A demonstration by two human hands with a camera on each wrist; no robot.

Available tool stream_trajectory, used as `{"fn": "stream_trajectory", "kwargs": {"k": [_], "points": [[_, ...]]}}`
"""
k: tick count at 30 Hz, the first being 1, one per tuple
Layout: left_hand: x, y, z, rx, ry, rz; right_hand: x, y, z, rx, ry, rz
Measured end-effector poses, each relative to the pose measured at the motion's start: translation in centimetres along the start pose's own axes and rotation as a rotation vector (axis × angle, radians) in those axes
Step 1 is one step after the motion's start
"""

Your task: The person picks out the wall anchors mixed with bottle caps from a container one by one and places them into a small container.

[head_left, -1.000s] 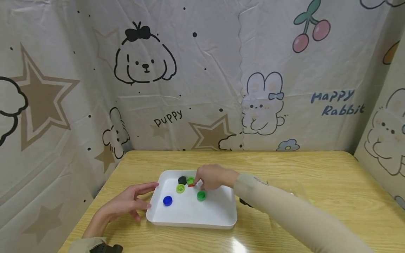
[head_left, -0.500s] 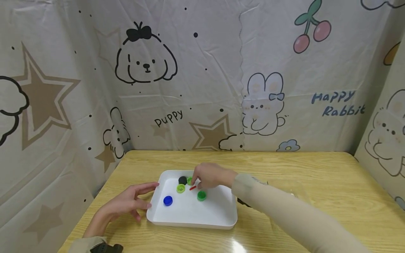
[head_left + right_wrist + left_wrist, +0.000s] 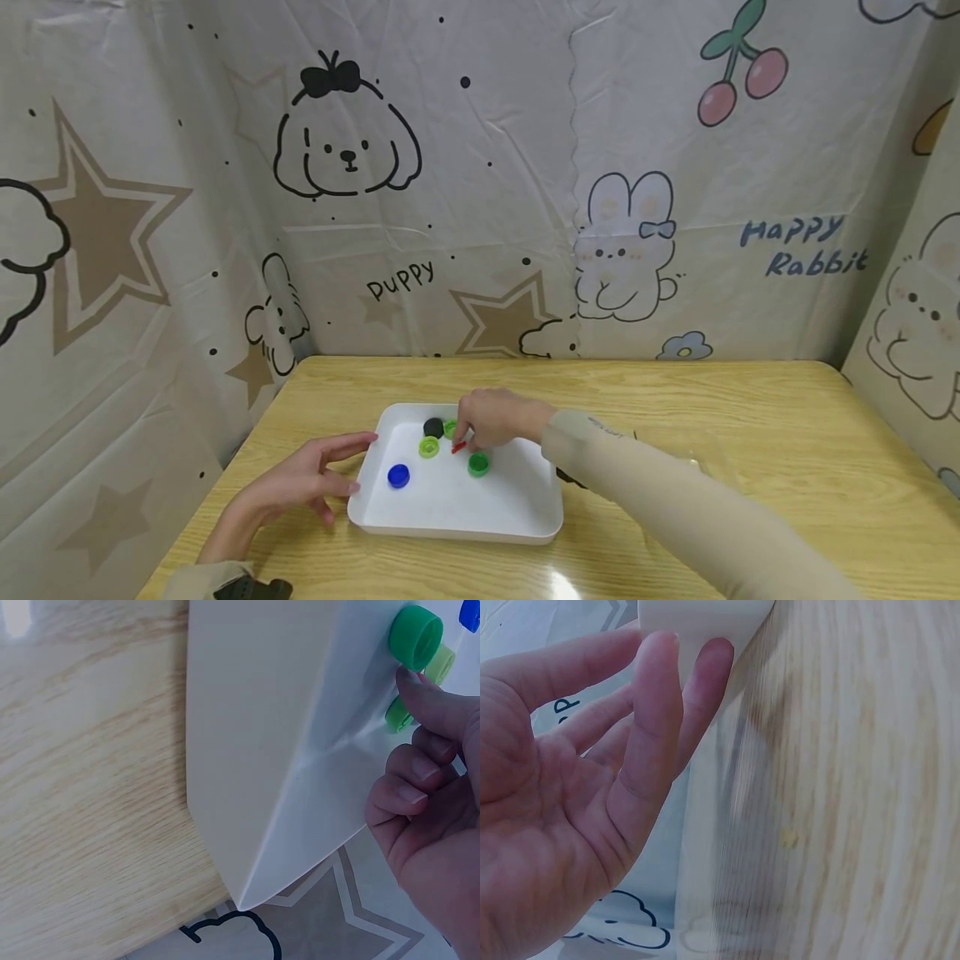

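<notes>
A white tray [image 3: 450, 508] holds several round bottle caps. My right hand [image 3: 495, 419] reaches over its far side and pinches a thin red piece [image 3: 459, 447] between thumb and forefinger; its exact kind is too small to tell. Close to those fingers lie a light green cap [image 3: 450, 429], a black cap [image 3: 433, 427] and a yellow-green cap [image 3: 428, 447]. A darker green cap [image 3: 416, 637] sits near my right thumb in the right wrist view. The blue cap [image 3: 398, 476] lies toward the left. Fingertips of my left hand [image 3: 296, 477] touch the tray's left side, loosely spread.
The tray stands on a wooden table [image 3: 645, 392]. A clear, see-through item [image 3: 693, 454] lies right of it, partly behind my right forearm. A printed curtain [image 3: 480, 183] hangs behind the table and at both sides.
The red piece has shifted slightly toward me and tilted, and my right thumb and forefinger have closed on it. My left hand and the other caps have stayed in place.
</notes>
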State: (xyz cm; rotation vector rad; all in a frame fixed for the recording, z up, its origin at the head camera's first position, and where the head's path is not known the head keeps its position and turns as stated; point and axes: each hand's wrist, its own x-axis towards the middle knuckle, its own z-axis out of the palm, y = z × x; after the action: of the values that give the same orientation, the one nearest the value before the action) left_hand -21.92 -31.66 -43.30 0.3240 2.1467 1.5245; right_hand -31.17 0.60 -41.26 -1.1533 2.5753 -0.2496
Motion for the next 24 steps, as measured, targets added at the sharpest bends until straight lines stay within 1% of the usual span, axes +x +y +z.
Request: {"fn": "stream_trajectory", "kwargs": {"k": [7,13,20,24], "points": [[-0.05,0.13,0.02,0.01,-0.002,-0.001,-0.06,0.09,0.14,0.025,0.03,0.013],[-0.05,0.16,0.05,0.015,0.003,-0.002,-0.15,0.1,0.23,0.022,0.037,0.021],[-0.17,0.11,0.03,-0.003,-0.009,0.024,-0.3,-0.02,0.13,0.057,0.04,0.045],[-0.07,0.03,0.0,0.001,-0.005,0.019,-0.21,-0.01,0.18,0.05,0.049,0.04]]}}
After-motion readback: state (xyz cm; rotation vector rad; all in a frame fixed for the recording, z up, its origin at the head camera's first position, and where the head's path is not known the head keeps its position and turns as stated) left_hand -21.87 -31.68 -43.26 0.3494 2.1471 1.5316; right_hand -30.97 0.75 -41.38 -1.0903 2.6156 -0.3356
